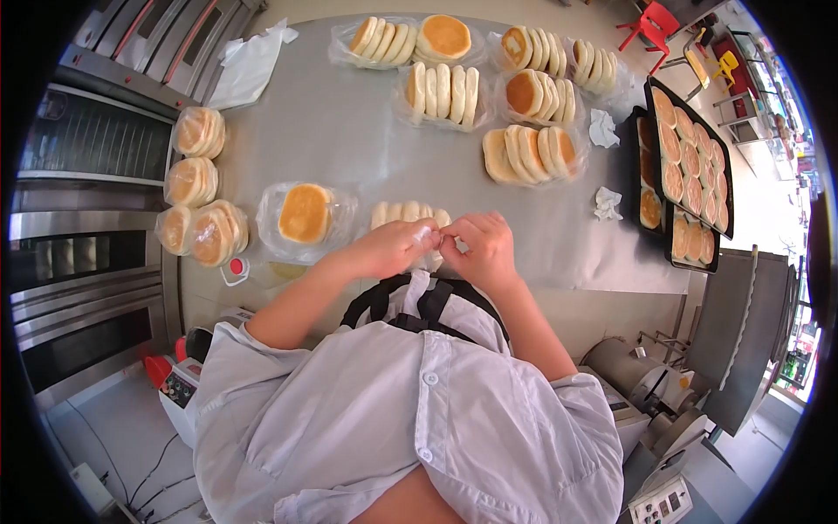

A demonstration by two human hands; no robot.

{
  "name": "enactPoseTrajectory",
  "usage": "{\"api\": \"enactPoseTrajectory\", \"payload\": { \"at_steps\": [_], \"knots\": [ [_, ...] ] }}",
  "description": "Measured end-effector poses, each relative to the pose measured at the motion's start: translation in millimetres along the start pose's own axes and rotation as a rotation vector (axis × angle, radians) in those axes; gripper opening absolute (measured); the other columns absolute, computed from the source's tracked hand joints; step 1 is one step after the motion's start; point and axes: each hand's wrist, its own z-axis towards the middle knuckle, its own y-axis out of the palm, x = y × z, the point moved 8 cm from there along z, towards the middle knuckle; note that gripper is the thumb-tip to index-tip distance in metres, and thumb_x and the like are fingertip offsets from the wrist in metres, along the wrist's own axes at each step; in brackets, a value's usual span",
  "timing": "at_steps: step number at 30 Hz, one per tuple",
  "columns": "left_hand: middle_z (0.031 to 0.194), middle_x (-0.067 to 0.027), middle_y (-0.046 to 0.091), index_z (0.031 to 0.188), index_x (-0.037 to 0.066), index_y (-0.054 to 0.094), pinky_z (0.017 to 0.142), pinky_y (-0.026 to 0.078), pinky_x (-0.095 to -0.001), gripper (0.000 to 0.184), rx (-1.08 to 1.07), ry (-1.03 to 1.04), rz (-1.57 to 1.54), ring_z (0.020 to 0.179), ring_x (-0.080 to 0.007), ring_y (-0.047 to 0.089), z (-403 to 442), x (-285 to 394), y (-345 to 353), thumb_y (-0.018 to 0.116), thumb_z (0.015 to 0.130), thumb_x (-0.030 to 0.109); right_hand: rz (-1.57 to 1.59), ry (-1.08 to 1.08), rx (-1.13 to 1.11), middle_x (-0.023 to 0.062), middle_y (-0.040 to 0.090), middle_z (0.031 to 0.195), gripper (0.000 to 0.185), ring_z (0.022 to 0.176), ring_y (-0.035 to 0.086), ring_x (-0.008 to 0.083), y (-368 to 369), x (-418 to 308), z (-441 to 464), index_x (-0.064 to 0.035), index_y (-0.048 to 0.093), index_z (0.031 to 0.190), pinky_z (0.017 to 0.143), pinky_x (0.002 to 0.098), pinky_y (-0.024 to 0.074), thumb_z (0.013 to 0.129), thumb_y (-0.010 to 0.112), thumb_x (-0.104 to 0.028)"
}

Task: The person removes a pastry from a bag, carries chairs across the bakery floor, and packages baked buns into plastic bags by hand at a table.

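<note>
Near the table's front edge, my left hand (397,248) and my right hand (480,249) meet, fingers pinched on the gathered top of a clear plastic bag. Pale round breads (406,212) in that bag stand in a row just beyond my hands, partly hidden by them. To the left lies an open plastic bag (272,229) with a browned flat bread (305,213) on top of its stack. Several more bagged bread stacks (443,93) stand at the far side of the metal table.
Tied bags of bread (192,181) line the table's left edge. Black trays (648,166) of flat breads overlap the right edge. Crumpled papers (607,203) lie near them, and a white plastic sheet (249,65) is at the far left. Ovens (96,262) stand left, machinery (642,375) right.
</note>
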Motion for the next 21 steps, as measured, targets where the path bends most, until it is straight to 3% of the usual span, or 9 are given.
{"api": "enactPoseTrajectory", "payload": {
  "at_steps": [2,5,7,9,10,12,13,14,21],
  "knots": [
    [0.092,-0.0094,0.068,0.113,0.005,0.059,0.072,0.048,-0.0330,0.026,-0.025,-0.094,-0.536,0.085,-0.0186,0.065,2,-21,-1,0.047,0.098,0.022,-0.075,0.001,-0.020,0.0025,0.056,0.062,0.012,0.059,0.057,0.0218,0,1,3,-0.0098,0.057,0.065,0.055,0.0340,0.0426,0.059,0.065,-0.003],
    [0.091,-0.0078,0.071,0.108,0.003,0.066,0.072,0.048,-0.0238,0.025,-0.014,0.034,-0.635,0.081,-0.0079,0.063,0,-29,-24,0.055,0.093,0.019,0.006,-0.034,-0.046,0.0030,0.053,0.058,0.013,0.057,0.056,0.0220,5,-15,-3,-0.0097,0.053,0.061,0.052,0.0343,0.0429,0.057,0.063,-0.002],
    [0.091,-0.0072,0.071,0.104,0.006,0.072,0.076,0.050,-0.0241,0.020,-0.037,0.006,-0.668,0.082,-0.0090,0.064,1,-36,-20,0.060,0.089,0.013,0.012,-0.104,-0.100,0.0024,0.053,0.061,0.014,0.057,0.056,0.0224,21,-22,-13,-0.0097,0.054,0.064,0.052,0.0349,0.0444,0.058,0.065,-0.003],
    [0.085,-0.0046,0.072,0.097,0.007,0.073,0.073,0.050,-0.0270,0.017,0.082,-0.012,-0.463,0.078,-0.0128,0.065,-2,-31,-22,0.064,0.084,0.011,0.078,-0.224,-0.080,0.0030,0.056,0.066,0.018,0.058,0.057,0.0237,29,-33,-20,-0.0100,0.055,0.071,0.054,0.0360,0.0476,0.059,0.068,-0.006],
    [0.085,-0.0046,0.072,0.097,0.007,0.073,0.073,0.050,-0.0270,0.017,0.080,-0.009,-0.463,0.078,-0.0128,0.065,-3,-25,-21,0.064,0.084,0.011,0.135,-0.105,-0.024,0.0073,0.060,0.082,0.024,0.078,0.061,0.0278,33,-17,-20,-0.0099,0.057,0.081,0.068,0.0393,0.0511,0.061,0.071,-0.008],
    [0.086,-0.0017,0.070,0.085,0.008,0.071,0.070,0.050,-0.0302,0.011,0.290,0.271,0.311,0.072,-0.0158,0.064,-13,15,-36,0.065,0.076,0.009,0.134,0.012,-0.004,0.0096,0.060,0.092,0.026,0.092,0.057,0.0306,35,-10,2,-0.0095,0.057,0.083,0.078,0.0415,0.0489,0.061,0.070,-0.007],
    [0.086,-0.0017,0.070,0.085,0.008,0.071,0.070,0.050,-0.0302,0.011,0.289,0.271,0.306,0.072,-0.0158,0.064,-14,14,-35,0.065,0.076,0.009,0.135,0.135,0.017,0.0120,0.060,0.101,0.027,0.105,0.054,0.0334,35,1,10,-0.0092,0.058,0.086,0.087,0.0437,0.0466,0.062,0.070,-0.007],
    [0.085,-0.0004,0.068,0.081,0.009,0.068,0.069,0.049,-0.0307,0.010,0.343,0.374,0.522,0.070,-0.0163,0.062,-20,24,-32,0.064,0.072,0.011,0.179,0.104,-0.188,0.0147,0.056,0.116,0.029,0.121,0.043,0.0375,55,8,12,-0.0087,0.059,0.089,0.099,0.0463,0.0387,0.062,0.071,-0.008],
    [0.090,0.0029,0.062,0.079,0.013,0.060,0.064,0.047,-0.0285,0.011,0.648,0.689,0.882,0.068,-0.0143,0.059,-37,24,-28,0.063,0.068,0.012,-0.226,-0.139,-0.255,0.0168,0.057,0.117,0.036,0.118,0.046,0.0377,66,3,33,-0.0091,0.060,0.094,0.098,0.0462,0.0396,0.060,0.072,-0.013]
  ]
}}
